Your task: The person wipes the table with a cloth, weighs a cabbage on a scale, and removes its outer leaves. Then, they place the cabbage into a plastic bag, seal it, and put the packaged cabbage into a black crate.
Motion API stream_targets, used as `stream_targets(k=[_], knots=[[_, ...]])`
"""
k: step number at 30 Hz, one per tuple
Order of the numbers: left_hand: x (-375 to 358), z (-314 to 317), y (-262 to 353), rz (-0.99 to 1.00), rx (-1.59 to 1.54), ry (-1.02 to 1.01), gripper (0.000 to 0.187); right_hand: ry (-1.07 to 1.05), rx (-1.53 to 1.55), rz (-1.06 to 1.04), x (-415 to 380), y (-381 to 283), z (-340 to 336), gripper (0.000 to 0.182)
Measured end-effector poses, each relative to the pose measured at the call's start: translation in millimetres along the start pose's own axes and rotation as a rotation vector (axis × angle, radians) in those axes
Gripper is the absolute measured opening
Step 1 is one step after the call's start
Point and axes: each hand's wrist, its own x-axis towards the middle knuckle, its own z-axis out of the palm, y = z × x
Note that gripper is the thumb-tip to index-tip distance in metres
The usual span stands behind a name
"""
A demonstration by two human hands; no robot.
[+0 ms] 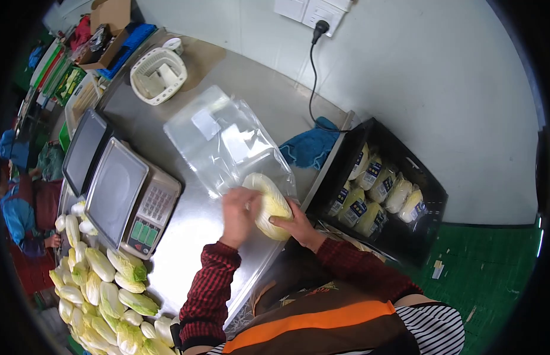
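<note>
A pale yellow napa cabbage [269, 204] is held over the front edge of the steel table. My right hand [297, 223] grips its right side, thumb across the front near the lower end. At the cabbage's left side is my left hand [238, 214], its fingers smeared by motion. Just beyond the cabbage lies a stack of clear plastic bags [224, 139], reaching up close to its top end.
Left, a digital scale [133, 195] stands beside heaped loose cabbages [103, 290]. A black crate [378, 183] of bagged, labelled cabbages is at right. A blue cloth [310, 147] and white basket [158, 77] lie farther back. Another person [35, 207] is at far left.
</note>
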Motion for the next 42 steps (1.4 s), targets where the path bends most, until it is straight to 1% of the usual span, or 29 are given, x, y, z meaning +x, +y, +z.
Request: stream_targets(k=[2,3,4,6,7,8,10,11,12,14,16,18,19,20,23,24,26,27,29,30,32,33,35,36,38,39,40,41,42], knots=[[-13,3,17,0.340,-0.216,-0.252,0.010,-0.025,0.150,0.015,-2,10,5,0.063],[-19,-6,31,0.343,-0.243,-0.414,0.015,-0.072,-0.008,-0.222,-6,18,6,0.052],[-28,-9,29,0.331,-0.242,-0.405,0.015,-0.084,-0.014,-0.215,-9,25,5,0.052],[-35,-24,19,0.150,-0.372,-0.208,0.036,-0.222,0.345,0.086,-3,25,8,0.050],[-43,-34,18,0.101,-0.218,-0.016,0.068,-0.197,0.593,0.206,-2,26,15,0.046],[-61,-38,11,-0.008,-0.026,0.156,0.097,-0.278,0.676,0.247,-2,24,17,0.044],[-89,-35,-7,-0.332,-0.064,0.345,0.114,-0.425,0.843,0.408,-4,20,26,0.042],[-113,-22,-32,-0.523,-0.324,0.261,0.118,-0.445,0.837,0.412,-5,21,31,0.042],[-124,-21,-34,-0.701,-0.820,0.233,0.112,-0.441,0.884,0.469,-7,25,36,0.042],[-159,-3,-43,-0.809,-0.744,0.442,0.105,-0.427,0.853,0.546,-7,28,52,0.044],[-167,-30,-10,-1.086,-1.290,0.565,0.098,-0.582,0.904,0.599,-7,23,70,0.048],[-190,-28,-15,-1.118,-1.576,0.506,0.077,-0.632,0.914,0.674,-6,37,85,0.050],[-198,-26,-12,-1.019,-1.508,0.494,0.051,-0.615,0.954,0.715,-6,45,90,0.051],[-206,-28,-14,-1.014,-1.513,0.526,0.051,-0.629,0.933,0.732,-9,41,100,0.051],[-224,-31,-26,-1.074,-1.184,0.895,0.018,-0.688,0.850,0.800,-18,34,126,0.048],[-242,-34,-35,-1.059,-0.950,0.866,0.014,-0.602,0.766,0.739,-24,38,136,0.046],[-284,-39,-41,-0.908,-0.783,0.670,0.015,-0.445,0.698,0.689,-27,57,152,0.044],[-295,-43,-38,-0.908,-0.790,0.683,0.015,-0.449,0.626,0.647,-28,64,158,0.045],[-312,-55,-23,-1.026,-0.394,0.632,0.031,-0.453,0.552,0.607,-36,72,166,0.046],[-306,-60,-19,-1.025,-0.397,0.640,0.031,-0.473,0.469,0.556,-40,71,171,0.046],[-274,-85,-9,-0.694,0.259,0.994,0.040,-0.492,0.394,0.508,-52,73,182,0.047],[-264,-96,-7,-0.697,0.258,0.994,0.040,-0.508,0.316,0.470,-56,74,185,0.049],[-247,-111,-7,-0.603,0.358,0.708,0.036,-0.528,0.230,0.420,-58,77,189,0.051],[-246,-110,-15,-0.598,0.357,0.715,0.036,-0.555,0.207,0.351,-60,82,191,0.052],[-242,-107,-31,-0.491,0.367,0.568,0.024,-0.581,0.188,0.273,-63,91,197,0.052],[-238,-107,-34,-0.448,0.248,0.588,0.014,-0.551,0.186,0.217,-63,95,199,0.051],[-238,-106,-33,-0.438,0.241,0.581,0.014,-0.514,0.184,0.161,-65,100,198,0.050],[-240,-106,-25,-0.182,0.095,0.361,0.017,-0.425,0.201,0.261,-49,139,186,0.048],[-243,-104,-14,0.071,-0.059,0.140,0.021,-0.395,0.199,0.263,-55,140,184,0.048]])
